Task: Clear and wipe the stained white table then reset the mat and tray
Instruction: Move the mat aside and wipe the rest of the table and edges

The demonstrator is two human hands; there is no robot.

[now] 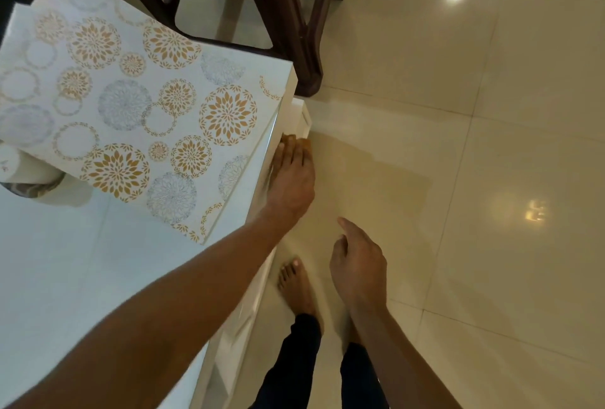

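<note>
A person stands barefoot on glossy cream floor tiles (pixel 491 245) beside the white table (pixel 65 261), dark trouser legs and one bare foot (pixel 296 287) visible below. The right hand (pixel 358 269) hangs over the floor just off the table's edge, fingers loosely curled and holding nothing. The left hand (pixel 291 179) reaches farther forward along the table's edge, fingers extended down its side; whether they have hold of anything there cannot be told. On the tabletop lies the mat (pixel 131 97), white with gold and grey floral circles, one corner touching the table's near edge. At the far left, a rolled white item (pixel 19 166) pokes out from under the mat; a small mark on it is too blurred to read. Beyond the table stands dark wooden furniture (pixel 294 16).
</note>
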